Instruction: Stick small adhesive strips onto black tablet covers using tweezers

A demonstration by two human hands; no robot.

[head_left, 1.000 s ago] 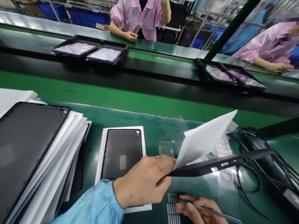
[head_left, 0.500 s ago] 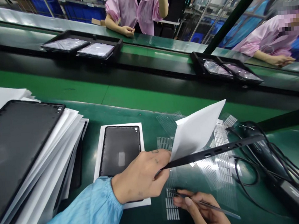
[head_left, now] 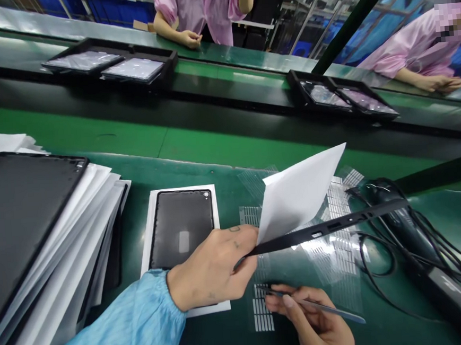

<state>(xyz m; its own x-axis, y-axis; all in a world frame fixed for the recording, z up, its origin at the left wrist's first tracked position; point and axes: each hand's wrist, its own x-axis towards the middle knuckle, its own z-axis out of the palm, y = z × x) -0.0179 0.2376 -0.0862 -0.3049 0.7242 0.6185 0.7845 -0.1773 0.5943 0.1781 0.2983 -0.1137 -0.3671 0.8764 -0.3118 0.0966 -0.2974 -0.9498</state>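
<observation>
My left hand (head_left: 212, 269) grips one end of a black tablet back cover (head_left: 330, 228), seen edge-on and tilted, with a bent white paper sheet (head_left: 300, 193) standing up from it. In my right hand (head_left: 319, 317) are metal tweezers (head_left: 335, 310). Their tips are at a clear strip of small silvery stickers (head_left: 263, 316) on the bench, below the held cover; whether a sticker is between them I cannot make out. Partly behind my left wrist, another black back cover (head_left: 181, 213) lies on white paper.
A tall stack of black covers interleaved with white paper (head_left: 71, 227) stands at left. More clear sticker sheets (head_left: 342, 249) lie right of centre. A black device with cables (head_left: 406, 233) sits at right. Across the conveyor are black trays (head_left: 166, 66) and two people in pink.
The view has shifted slightly, moving most things a little left and up in the picture. Both hands keep their holds, with the tweezer tips still at the sticker strip.
</observation>
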